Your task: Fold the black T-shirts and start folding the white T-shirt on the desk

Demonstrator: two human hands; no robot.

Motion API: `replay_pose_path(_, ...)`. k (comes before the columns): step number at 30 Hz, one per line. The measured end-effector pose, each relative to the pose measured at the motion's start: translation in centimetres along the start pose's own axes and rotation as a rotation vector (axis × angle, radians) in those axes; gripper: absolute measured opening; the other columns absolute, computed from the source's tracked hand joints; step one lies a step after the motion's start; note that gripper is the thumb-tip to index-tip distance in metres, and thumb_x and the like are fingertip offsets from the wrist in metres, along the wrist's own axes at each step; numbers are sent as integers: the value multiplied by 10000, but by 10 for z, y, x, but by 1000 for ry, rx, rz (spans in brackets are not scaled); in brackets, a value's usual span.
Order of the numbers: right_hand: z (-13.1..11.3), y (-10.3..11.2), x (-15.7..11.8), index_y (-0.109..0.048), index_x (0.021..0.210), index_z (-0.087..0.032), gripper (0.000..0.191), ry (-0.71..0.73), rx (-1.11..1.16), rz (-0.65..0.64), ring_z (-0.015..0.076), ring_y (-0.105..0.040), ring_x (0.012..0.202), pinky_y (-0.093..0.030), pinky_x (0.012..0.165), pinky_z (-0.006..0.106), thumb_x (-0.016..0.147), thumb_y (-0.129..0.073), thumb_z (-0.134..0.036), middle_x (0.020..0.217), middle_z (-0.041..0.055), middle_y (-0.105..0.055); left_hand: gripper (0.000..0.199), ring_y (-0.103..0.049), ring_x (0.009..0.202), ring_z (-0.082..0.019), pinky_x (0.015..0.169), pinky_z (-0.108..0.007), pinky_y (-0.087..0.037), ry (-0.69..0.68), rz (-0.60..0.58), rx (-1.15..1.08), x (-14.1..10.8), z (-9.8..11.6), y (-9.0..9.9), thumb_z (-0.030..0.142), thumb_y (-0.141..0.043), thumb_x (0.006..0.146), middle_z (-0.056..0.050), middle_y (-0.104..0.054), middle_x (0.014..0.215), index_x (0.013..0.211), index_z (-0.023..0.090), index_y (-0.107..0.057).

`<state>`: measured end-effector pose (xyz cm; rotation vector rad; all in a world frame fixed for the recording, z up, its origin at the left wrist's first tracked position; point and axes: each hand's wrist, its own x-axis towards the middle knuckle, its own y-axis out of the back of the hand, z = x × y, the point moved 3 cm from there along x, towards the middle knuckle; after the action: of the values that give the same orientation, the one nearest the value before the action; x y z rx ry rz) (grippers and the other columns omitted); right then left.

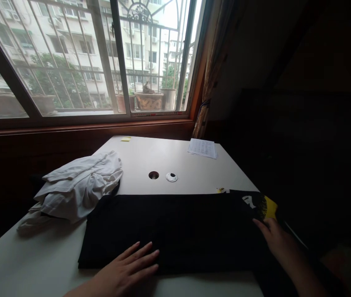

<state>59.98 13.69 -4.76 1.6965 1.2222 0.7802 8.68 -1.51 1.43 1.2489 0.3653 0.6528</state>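
Observation:
A black garment (175, 231), folded into a long flat rectangle, lies across the near part of the white table. At its right end shows a yellow and white print (270, 207). My left hand (132, 266) rests flat on the garment's near edge, left of the middle, with its fingers stretched out. At the right end, my right hand (276, 237) is closed on the cloth just below the yellow print, thumb pointing left. The undersides of its fingers are hidden. Some black cloth hangs down past the table's near right edge.
A crumpled heap of white cloth (81, 185) lies at the left. Farther back are a cable hole (154, 175), its round cover (171, 177), printed papers (202, 148) and yellow sticky notes (126, 139). Beyond stands a barred window (118, 62) with a curtain (208, 90).

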Motion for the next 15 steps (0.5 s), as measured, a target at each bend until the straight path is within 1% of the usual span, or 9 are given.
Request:
replay_pose_path(2,11,7,3,-544,932,-280,407,-30,23,0,308,-695,757,-489,660,381,851,-425,-661,855,84,-716,631,-492,1389,-213,1129,-346,-455,76,27,-18,-7,-9,10,409,-551,1008,10,-429,1567,1576,369,-279)
replay_pose_path(4,27,16,6,-534,939,-290,426,-88,-5,31,328,-691,742,-489,666,410,848,-412,-688,857,100,-715,516,-517,1370,-207,1112,-348,-478,192,123,-4,-11,-33,19,346,-507,1031,11,-490,1534,1532,370,-385)
replay_pose_path(6,43,26,8,-523,961,-301,450,-158,-52,70,359,-686,724,-490,686,455,849,-388,-716,853,125,-714,412,-492,1390,-237,1135,-413,-454,297,262,22,-12,-68,25,292,-465,1038,-8,-552,1484,1443,343,-521)
replay_pose_path(7,51,30,8,-520,973,-308,467,-191,-73,91,375,-683,719,-487,697,477,848,-370,-733,852,140,-714,382,-504,1377,-245,1135,-432,-449,352,332,33,-11,-88,28,287,-451,1037,-25,-574,1461,1399,320,-568)
replay_pose_path(9,61,35,7,-521,986,-328,497,-233,-89,122,403,-680,734,-477,717,512,837,-341,-766,862,172,-712,363,-549,1320,-271,1123,-472,-446,462,441,37,-6,-129,30,337,-470,1016,-61,-614,1399,1345,284,-613)
replay_pose_path(10,64,36,6,-526,986,-339,502,-244,-85,134,414,-679,751,-472,724,524,828,-335,-775,868,186,-710,364,-576,1277,-282,1106,-480,-455,502,458,10,-2,-147,30,377,-489,998,-75,-638,1354,1313,270,-636)
replay_pose_path(12,67,36,6,-550,987,-358,490,-259,-62,147,430,-676,768,-462,735,545,806,-354,-769,855,205,-703,394,-643,1141,-280,1016,-454,-517,583,466,-109,9,-178,28,452,-502,968,-97,-690,1209,1252,235,-668)
replay_pose_path(13,67,35,6,-565,990,-364,477,-267,-45,147,435,-674,762,-459,739,554,795,-374,-756,833,206,-699,419,-666,1070,-271,961,-430,-545,615,457,-178,14,-189,27,485,-507,951,-98,-702,1141,1231,223,-675)
replay_pose_path(15,68,33,7,-588,981,-370,448,-276,-12,146,442,-672,735,-459,739,572,774,-412,-727,772,197,-691,462,-681,942,-250,861,-389,-571,670,444,-261,24,-205,25,533,-514,918,-89,-704,1027,1197,209,-687)
